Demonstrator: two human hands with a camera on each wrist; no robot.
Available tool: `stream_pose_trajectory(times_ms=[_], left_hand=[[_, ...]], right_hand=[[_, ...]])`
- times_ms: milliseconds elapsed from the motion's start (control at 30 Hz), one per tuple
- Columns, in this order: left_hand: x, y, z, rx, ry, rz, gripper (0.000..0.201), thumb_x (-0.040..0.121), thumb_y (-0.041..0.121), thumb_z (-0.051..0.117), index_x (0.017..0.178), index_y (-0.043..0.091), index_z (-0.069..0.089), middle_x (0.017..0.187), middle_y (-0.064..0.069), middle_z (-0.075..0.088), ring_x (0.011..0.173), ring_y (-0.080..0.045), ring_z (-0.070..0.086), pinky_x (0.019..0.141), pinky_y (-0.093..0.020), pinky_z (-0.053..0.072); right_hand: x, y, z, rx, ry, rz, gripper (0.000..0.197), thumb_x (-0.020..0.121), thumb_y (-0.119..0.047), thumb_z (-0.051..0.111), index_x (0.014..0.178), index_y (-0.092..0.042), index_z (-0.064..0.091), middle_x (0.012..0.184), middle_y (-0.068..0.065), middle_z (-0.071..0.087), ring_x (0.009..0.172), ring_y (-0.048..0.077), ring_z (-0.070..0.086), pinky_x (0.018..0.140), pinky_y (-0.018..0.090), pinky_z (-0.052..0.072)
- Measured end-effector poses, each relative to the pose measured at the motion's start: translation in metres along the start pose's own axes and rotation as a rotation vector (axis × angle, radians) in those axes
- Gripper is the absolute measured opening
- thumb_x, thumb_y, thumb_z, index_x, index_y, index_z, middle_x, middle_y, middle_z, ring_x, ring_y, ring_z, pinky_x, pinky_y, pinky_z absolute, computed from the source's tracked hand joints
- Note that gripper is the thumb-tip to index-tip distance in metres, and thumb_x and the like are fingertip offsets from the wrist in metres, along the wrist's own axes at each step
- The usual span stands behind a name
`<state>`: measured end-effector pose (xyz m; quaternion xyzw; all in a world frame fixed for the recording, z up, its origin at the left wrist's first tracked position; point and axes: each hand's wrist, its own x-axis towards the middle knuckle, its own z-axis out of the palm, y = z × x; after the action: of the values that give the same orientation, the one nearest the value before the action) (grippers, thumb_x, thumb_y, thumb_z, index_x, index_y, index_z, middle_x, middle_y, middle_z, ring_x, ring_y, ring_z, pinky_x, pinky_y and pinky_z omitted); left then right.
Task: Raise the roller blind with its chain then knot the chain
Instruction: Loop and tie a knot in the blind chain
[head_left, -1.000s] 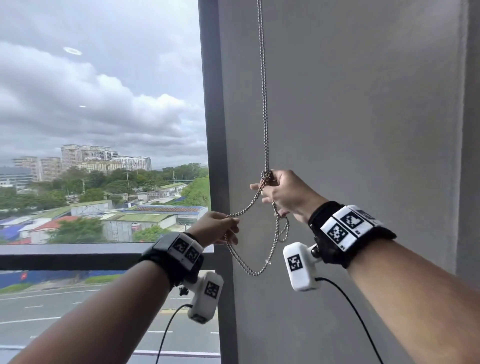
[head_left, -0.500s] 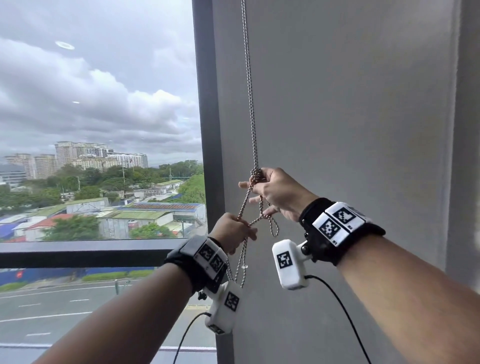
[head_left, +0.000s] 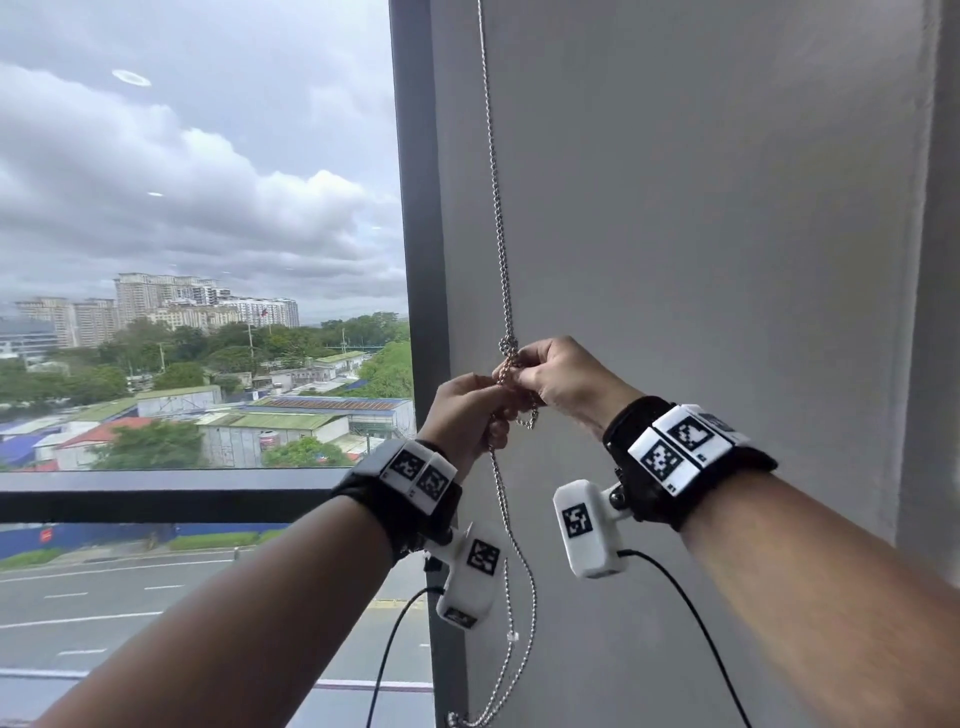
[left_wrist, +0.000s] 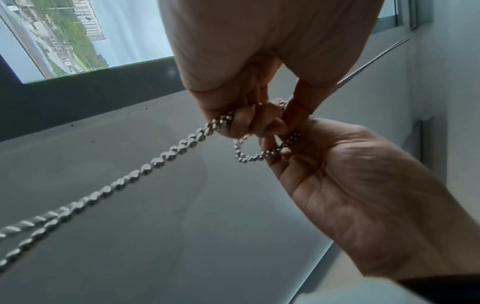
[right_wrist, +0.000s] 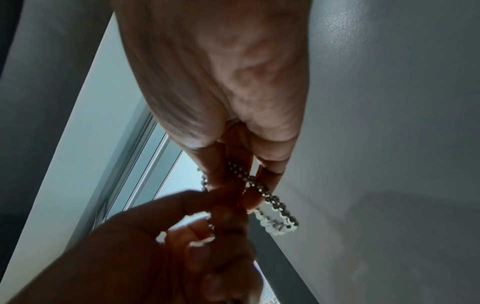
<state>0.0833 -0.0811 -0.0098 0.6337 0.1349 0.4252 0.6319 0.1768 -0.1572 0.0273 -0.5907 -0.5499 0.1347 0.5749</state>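
Nearest the head camera, two bare forearms are reaching forward, each wearing a black wrist strap (head_left: 649, 467) with white coded tags and a small white camera pod (head_left: 589, 530) trailing a black cable.

Just beyond the straps, the left hand (head_left: 467, 410) and the right hand (head_left: 561, 376) are meeting, fingertips touching, in front of the grey wall (head_left: 701, 234). The left hand's fingers are curling tightly and pinching the bead chain (head_left: 500, 234); the left wrist view is showing the doubled chain (left_wrist: 155, 162) leaving that pinch and running down and away, with a small slack loop (left_wrist: 249, 154) hanging between the two hands. The right hand's thumb and fingers are bending in and nipping the chain too, and the right wrist view is showing beads (right_wrist: 246, 176) crossing between those fingertips. How far the remaining right fingers are curling I cannot tell.

Right above the hands, a knot (head_left: 509, 345) is sitting in the chain, touching the right fingertips. From the knot the doubled chain is rising straight up along the wall and out of view. Below the hands it is hanging loose past the left camera pod, carrying a small white connector (head_left: 513, 636).

Left of the chain, the dark window frame (head_left: 415, 260) is standing upright, and past the glass, low roofs, trees, tower blocks and heavy cloud are showing.
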Motion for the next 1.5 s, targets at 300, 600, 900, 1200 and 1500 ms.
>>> stream_pose_trajectory(times_ms=[300, 600, 900, 1200, 1500], left_hand=[[-0.008, -0.031, -0.014, -0.063, 0.125, 0.144, 0.014, 0.088, 0.027, 0.059, 0.077, 0.018, 0.064, 0.042, 0.007, 0.035, 0.034, -0.007, 0.022, 0.035, -0.013, 0.017], [-0.023, -0.065, -0.023, -0.077, 0.080, 0.001, 0.024, 0.094, 0.017, 0.049, 0.083, 0.006, 0.069, 0.054, -0.001, 0.041, 0.039, -0.007, 0.027, 0.038, -0.016, 0.021], [-0.025, -0.054, -0.021, -0.331, 0.015, -0.017, 0.020, 0.092, 0.020, 0.052, 0.084, 0.005, 0.063, 0.057, -0.008, 0.051, 0.045, -0.014, 0.046, 0.046, -0.023, 0.042], [-0.018, -0.056, -0.016, -0.215, 0.044, 0.060, 0.021, 0.091, 0.015, 0.055, 0.077, 0.004, 0.066, 0.057, -0.005, 0.060, 0.046, -0.015, 0.054, 0.051, -0.023, 0.048], [-0.023, -0.060, -0.018, -0.133, 0.033, 0.059, 0.025, 0.092, 0.009, 0.051, 0.072, 0.002, 0.065, 0.055, -0.005, 0.062, 0.043, -0.015, 0.053, 0.053, -0.026, 0.051]], right_hand=[[0.000, 0.001, -0.004, -0.030, 0.078, -0.042, 0.007, 0.085, -0.005, 0.068, 0.092, -0.003, 0.070, 0.058, 0.003, 0.054, 0.043, 0.010, 0.044, 0.047, 0.022, 0.040], [0.005, -0.005, -0.002, -0.035, 0.123, -0.210, 0.023, 0.084, 0.004, 0.056, 0.099, -0.008, 0.070, 0.081, 0.005, 0.063, 0.070, 0.012, 0.056, 0.072, 0.023, 0.048], [0.015, 0.010, 0.003, -0.195, 0.130, -0.328, 0.020, 0.079, -0.001, 0.073, 0.082, -0.021, 0.069, 0.079, -0.004, 0.071, 0.075, 0.008, 0.067, 0.082, 0.024, 0.055], [0.014, 0.015, 0.010, -0.191, 0.141, -0.330, 0.017, 0.070, 0.000, 0.081, 0.080, -0.013, 0.075, 0.079, 0.005, 0.077, 0.078, 0.018, 0.074, 0.083, 0.034, 0.060], [0.019, 0.009, 0.009, -0.181, 0.215, -0.267, 0.019, 0.074, -0.019, 0.083, 0.081, -0.009, 0.068, 0.068, 0.003, 0.069, 0.059, 0.012, 0.063, 0.068, 0.032, 0.055]])
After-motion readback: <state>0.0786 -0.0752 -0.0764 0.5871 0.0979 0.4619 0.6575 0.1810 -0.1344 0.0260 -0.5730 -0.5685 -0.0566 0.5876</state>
